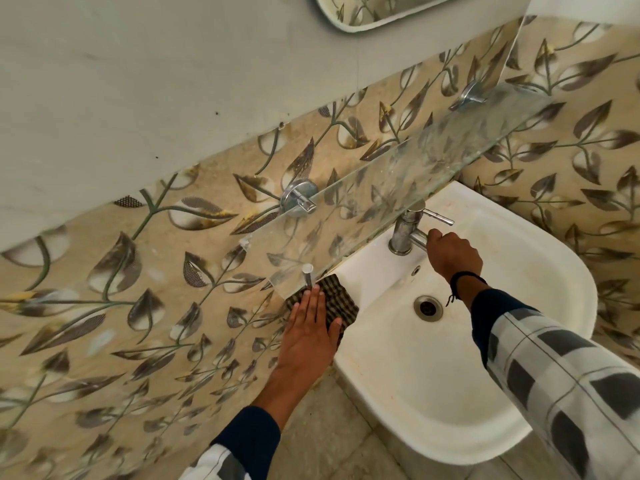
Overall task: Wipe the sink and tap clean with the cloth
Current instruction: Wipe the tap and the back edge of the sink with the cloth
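leaf-patterned wall tiles back one white sink [561, 271]. left hand [310, 330] lies flat, fingers straight, pressing the checked cloth [341, 299] onto the sink's rear left corner, just below the glass shelf [415, 161]; an upward stroke may strike the shelf edge, and the overhanging cloth may slip off the rim. right hand [453, 252] is curled round the tap [407, 230] spout; bumping its lever may start water. count: one sink, one tap, one cloth, one shelf, two hands.
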Motion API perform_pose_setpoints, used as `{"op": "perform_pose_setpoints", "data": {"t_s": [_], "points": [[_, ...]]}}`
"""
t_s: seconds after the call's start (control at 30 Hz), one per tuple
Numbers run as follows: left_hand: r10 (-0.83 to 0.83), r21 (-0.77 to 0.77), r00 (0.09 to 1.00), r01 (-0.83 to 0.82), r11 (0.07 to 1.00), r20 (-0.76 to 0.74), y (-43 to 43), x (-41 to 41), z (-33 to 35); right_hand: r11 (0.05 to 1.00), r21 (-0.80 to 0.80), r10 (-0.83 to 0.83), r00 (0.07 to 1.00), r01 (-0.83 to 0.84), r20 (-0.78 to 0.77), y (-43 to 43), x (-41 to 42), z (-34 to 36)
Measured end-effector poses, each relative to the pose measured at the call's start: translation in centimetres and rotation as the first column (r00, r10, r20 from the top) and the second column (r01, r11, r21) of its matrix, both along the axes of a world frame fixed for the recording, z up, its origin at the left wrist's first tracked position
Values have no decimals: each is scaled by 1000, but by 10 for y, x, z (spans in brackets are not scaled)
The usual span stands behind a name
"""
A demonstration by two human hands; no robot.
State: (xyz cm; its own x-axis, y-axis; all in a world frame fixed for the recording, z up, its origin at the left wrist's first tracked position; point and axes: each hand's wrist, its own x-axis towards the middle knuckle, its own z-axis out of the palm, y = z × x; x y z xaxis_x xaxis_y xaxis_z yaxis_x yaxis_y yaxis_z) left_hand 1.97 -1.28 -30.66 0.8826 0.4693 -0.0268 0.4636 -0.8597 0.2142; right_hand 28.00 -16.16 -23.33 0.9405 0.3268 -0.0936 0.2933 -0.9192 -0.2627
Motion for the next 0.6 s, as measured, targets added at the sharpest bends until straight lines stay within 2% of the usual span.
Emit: {"op": "perform_pose_setpoints", "data": {"t_s": [0.17,0.23,0.3,0.37,0.4,0.5,0.6], "points": [[94,20,995,-94,995,21,-20,-13,4,982,-154,120,989,-105,90,-2,-1,-4],[114,-30,992,-115,993,-45,-36,-14,2,983,-155,119,988,-103,95,-2,1,-5],[88,-66,992,-94,993,-88,-58,-18,0,980,-159,135,985,-116,111,-2,2,-5],[0,-200,979,-42,979,-204,-79,-27,-2,977,-173,149,982,-128,115,-2,1,-3],[-27,-215,977,-19,977,-210,-85,-30,-2,975,-181,152,982,-130,115,-2,0,-2],[28,-186,988,-56,981,-149,-77,-26,3,957,-252,191,968,-147,161,-3,-1,-3],[90,-49,991,-95,994,-99,-40,-12,12,972,-198,149,982,-123,119,-3,2,-5]]}}
